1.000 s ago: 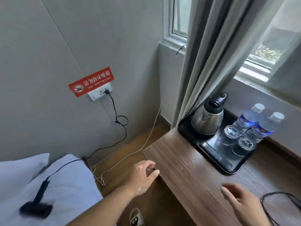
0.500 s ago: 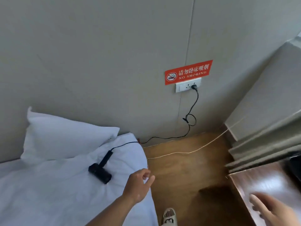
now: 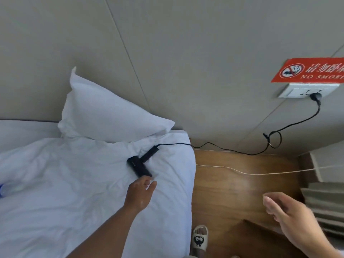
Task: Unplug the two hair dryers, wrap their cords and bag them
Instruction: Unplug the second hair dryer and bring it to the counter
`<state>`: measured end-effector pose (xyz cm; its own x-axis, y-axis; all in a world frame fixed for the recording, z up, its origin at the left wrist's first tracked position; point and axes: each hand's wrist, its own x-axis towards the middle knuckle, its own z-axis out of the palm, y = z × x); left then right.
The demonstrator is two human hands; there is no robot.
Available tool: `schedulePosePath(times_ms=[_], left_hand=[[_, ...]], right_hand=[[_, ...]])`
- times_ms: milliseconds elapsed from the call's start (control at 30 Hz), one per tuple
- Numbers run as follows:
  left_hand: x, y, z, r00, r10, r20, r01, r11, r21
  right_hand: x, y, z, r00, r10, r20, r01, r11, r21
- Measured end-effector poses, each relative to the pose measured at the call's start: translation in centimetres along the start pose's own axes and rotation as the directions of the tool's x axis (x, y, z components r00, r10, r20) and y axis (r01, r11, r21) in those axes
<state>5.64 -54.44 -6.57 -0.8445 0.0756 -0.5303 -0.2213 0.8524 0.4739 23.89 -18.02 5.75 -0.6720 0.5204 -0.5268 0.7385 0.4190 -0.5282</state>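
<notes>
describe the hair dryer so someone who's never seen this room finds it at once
On the white bed, look near its right edge below the pillow. The hair dryer lies there, just beyond the left hand. It is the only black thing on the bedding, its cord running to the wall socket.

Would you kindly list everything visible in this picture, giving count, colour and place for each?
hair dryer: one, black, lying on the bed near its right edge
cord: one, black, runs from the dryer over the floor to the outlet, plugged in
outlet: one, white, on the wall at right
sign: one, red, directly above the outlet
pillow: one, white, against the wall
duvet: one, white, covering the bed
thin cord: one, pale, across the wooden floor
curtain: one, grey, lower right
slipper: one, white, on the floor beside the bed
left hand: open, over the duvet, close to the dryer
right hand: open, over the floor
</notes>
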Motion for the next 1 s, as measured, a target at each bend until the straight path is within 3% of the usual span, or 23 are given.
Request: schedulePosePath(times_ms=[233, 467, 767, 900, 1000], left_hand=[[8.2, -5.2, 2.0, 0.967, -0.249, -0.055, 0.246, 0.968, -0.059], [15.4, -9.4, 6.2, 0.889, -0.451, -0.078, 0.430, 0.882, -0.195], [19.9, -10.4, 9.9, 0.813, -0.574, -0.103, 0.501, 0.778, -0.379], [19.3, -10.1, 8.8, 0.791, -0.610, -0.040, 0.509, 0.693, -0.511], [16.7, -7.9, 7.4, 0.809, -0.588, -0.010, 0.494, 0.688, -0.532]], right_hand=[[8.3, -3.3, 8.5, 0.975, -0.171, 0.144, 0.178, 0.983, -0.042], [14.9, -3.6, 17.2, 0.940, -0.247, 0.237, 0.258, 0.966, -0.017], [17.9, -1.8, 21.9, 0.922, -0.285, 0.262, 0.281, 0.958, 0.051], [17.2, -1.1, 20.4, 0.931, -0.282, 0.234, 0.276, 0.959, 0.060], [16.4, -0.6, 17.6, 0.944, -0.268, 0.191, 0.262, 0.963, 0.060]])
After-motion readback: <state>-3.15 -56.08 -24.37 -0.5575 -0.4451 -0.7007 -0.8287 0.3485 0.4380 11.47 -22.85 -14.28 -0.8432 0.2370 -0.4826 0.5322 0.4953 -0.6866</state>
